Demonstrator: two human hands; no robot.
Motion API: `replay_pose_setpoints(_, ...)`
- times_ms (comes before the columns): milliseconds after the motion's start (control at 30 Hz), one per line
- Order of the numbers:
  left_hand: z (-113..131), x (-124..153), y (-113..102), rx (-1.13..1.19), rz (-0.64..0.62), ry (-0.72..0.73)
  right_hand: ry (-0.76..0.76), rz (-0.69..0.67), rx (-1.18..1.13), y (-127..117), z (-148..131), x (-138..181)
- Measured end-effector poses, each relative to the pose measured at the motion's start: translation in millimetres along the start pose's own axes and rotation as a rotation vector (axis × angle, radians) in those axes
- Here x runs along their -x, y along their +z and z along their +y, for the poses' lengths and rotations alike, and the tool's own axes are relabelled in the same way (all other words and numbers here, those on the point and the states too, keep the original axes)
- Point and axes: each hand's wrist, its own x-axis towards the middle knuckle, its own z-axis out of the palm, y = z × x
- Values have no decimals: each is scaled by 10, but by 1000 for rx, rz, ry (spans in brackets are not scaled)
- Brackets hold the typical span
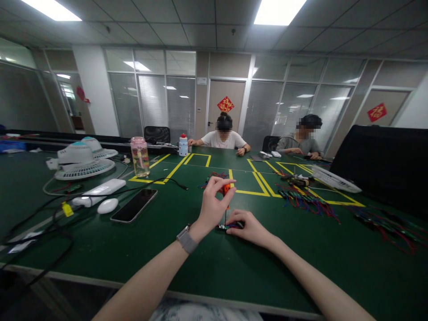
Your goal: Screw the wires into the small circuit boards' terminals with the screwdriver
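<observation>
My left hand (214, 200) is closed round the orange handle of a screwdriver (227, 189), which stands upright. Its thin shaft runs down to a small circuit board (222, 228) on the green table. With bent fingers, my right hand (245, 226) grips the board's right end, where coloured wires come out. The fingers cover part of the board, so the exact spot under the screwdriver's tip is too small to make out. Behind my left hand lies a bundle of wired boards (211, 178).
To the left are a phone (134, 206), a white mouse (107, 205), a power strip (99, 191), black cables, fans (83, 162) and a pink-lidded bottle (140, 157). Wired boards (306, 200) spread on the right near a black monitor (384, 174). Two people sit across the green table (187, 267).
</observation>
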Motion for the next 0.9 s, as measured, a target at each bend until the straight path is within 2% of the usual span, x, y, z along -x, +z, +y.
replay_pose_setpoints(233, -30, -4, 24, 175, -37, -63, -5, -4, -3, -6, -2, 1)
replay_pose_setpoints(533, 15, 3, -4, 18, -9, 0, -9, 2, -7, -3, 2, 0)
replay_pose_setpoints(700, -27, 7, 8, 81, -61, -8, -20, 1, -13, 2, 14, 2)
replay_pose_setpoints(900, -98, 14, 51, 154, -81, -89, -19, 5, -19, 14, 44, 2)
